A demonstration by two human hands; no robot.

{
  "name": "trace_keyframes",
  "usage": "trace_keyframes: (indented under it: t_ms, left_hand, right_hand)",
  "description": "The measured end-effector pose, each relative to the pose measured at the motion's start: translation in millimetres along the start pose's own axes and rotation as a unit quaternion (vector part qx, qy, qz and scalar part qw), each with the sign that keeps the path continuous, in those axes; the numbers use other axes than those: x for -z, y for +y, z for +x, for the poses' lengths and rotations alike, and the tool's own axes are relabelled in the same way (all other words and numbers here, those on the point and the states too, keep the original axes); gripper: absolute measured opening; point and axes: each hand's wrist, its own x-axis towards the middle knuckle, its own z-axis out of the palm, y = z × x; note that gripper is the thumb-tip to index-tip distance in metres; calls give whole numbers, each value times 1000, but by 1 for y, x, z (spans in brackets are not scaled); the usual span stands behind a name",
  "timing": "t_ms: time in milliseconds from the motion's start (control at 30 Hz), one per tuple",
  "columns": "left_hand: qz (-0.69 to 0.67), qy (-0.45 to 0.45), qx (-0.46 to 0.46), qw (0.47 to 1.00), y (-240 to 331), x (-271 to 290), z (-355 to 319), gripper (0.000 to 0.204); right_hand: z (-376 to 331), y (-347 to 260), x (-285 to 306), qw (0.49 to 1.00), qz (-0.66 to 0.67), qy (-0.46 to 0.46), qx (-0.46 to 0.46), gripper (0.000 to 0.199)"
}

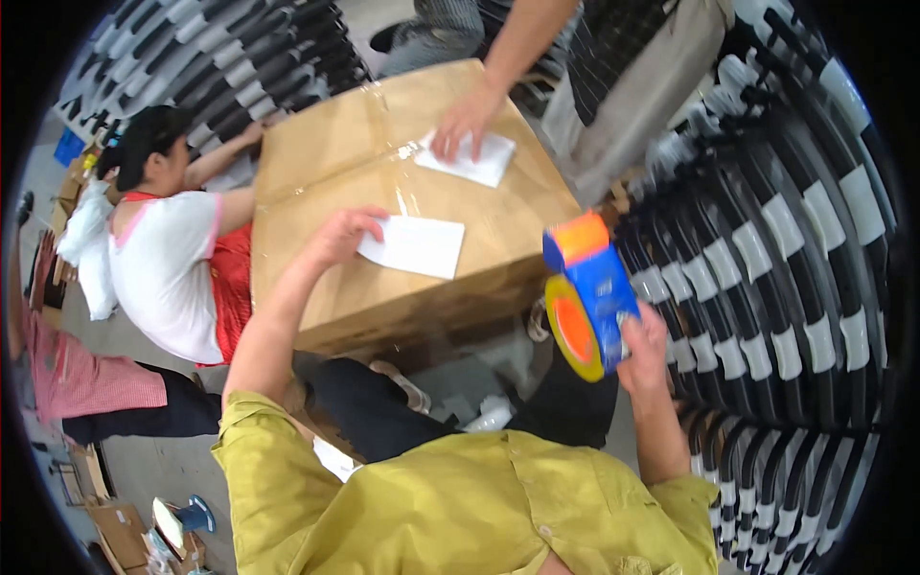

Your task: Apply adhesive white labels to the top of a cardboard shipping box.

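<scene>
We are pressing our left hand (337, 235) flat, fingers spread, on a white paper label (414, 245) lying at the centre of the taped cardboard box (316, 172). Our right hand (644, 343) is closing its grip around a blue-and-orange tape dispenser (586, 292), held raised at three o'clock off the box edge. The seam is looking already taped; the label seems not yet fixed. At twelve o'clock, another person's hand (462, 125) is holding a second white label (471, 158).
</scene>
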Motion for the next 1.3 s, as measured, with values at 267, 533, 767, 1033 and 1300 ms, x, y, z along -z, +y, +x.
trace_keyframes:
  t_ms: [267, 533, 767, 1033, 1300]
  left_hand:
    - [426, 160, -82, 886, 36, -54, -9, 32]
    - [433, 58, -51, 898, 45, -80, 12, 59]
    - [73, 131, -91, 984, 90, -109, -46, 43]
    - [-397, -211, 67, 891, 122, -115, -83, 23]
    - [-399, -201, 91, 890, 108, -95, -93, 16]
  right_hand:
    - [-46, 8, 6, 999, -21, -20, -41, 28]
    - [-34, 13, -5, 999, 11, -14, -47, 29]
    - [-50, 11, -3, 989, -95, -112, 10, 34]
    - [-59, 23, -28, 952, -196, -201, 124, 36]
    - [-69, 45, -56, 961, -148, -205, 109, 37]
